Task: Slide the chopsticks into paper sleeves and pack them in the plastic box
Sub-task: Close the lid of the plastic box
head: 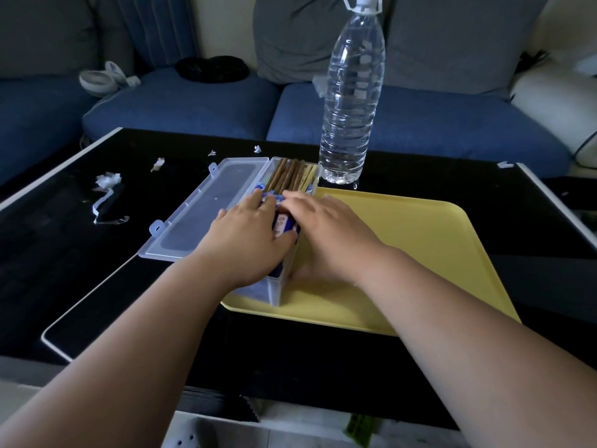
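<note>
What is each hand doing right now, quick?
Left hand: open, fingers flat on the sleeved chopsticks in the plastic box.
Right hand: open, lying flat across the plastic box's right edge.

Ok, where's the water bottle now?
In the head view the water bottle stands upright on the black table, right of centre, beyond the yellow tray, beside the far right corner of the plastic box.
</note>
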